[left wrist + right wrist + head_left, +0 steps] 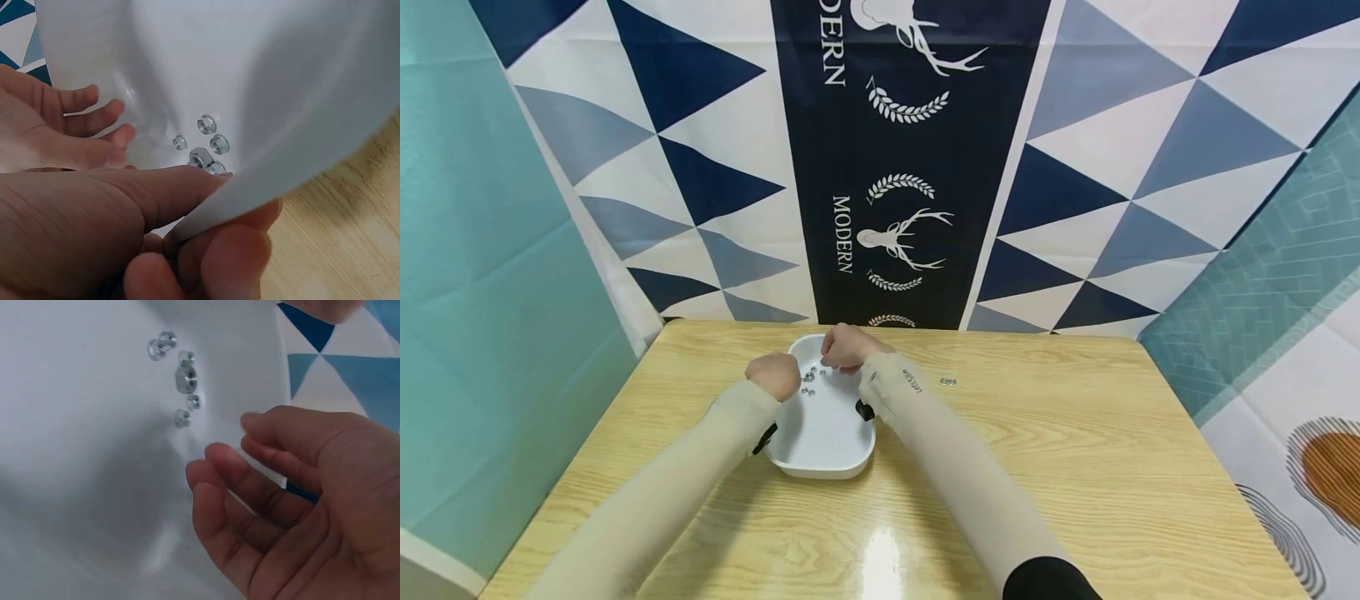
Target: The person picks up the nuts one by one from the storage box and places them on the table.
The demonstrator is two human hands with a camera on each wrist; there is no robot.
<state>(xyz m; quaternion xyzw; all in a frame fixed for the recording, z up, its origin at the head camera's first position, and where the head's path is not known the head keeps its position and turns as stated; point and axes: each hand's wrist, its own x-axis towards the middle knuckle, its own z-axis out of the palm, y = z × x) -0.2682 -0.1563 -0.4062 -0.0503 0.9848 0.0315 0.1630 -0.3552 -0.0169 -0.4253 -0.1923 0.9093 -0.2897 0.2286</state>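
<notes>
A white plastic basin point(820, 450) stands at the back of the table, left of its middle. My left hand point(775, 377) grips its left rim, thumb point(169, 194) on the inner side and fingers curled beneath the wall. Several silver metal nuts lie loose on the basin floor near that rim; one larger hex nut point(186, 380) sits among smaller flanged nuts point(207, 124). Over the far right part of the basin hovers my right hand point(852, 346). Its fingers point(215, 506) are loosely bent, and nothing shows between them and the thumb.
Two small silver nuts point(948, 382) lie on the wooden table point(1037, 450) to the right of the basin. Behind the table hangs a patterned cloth point(895, 150) with triangles and deer heads. A teal sheet point(512, 275) covers the left side.
</notes>
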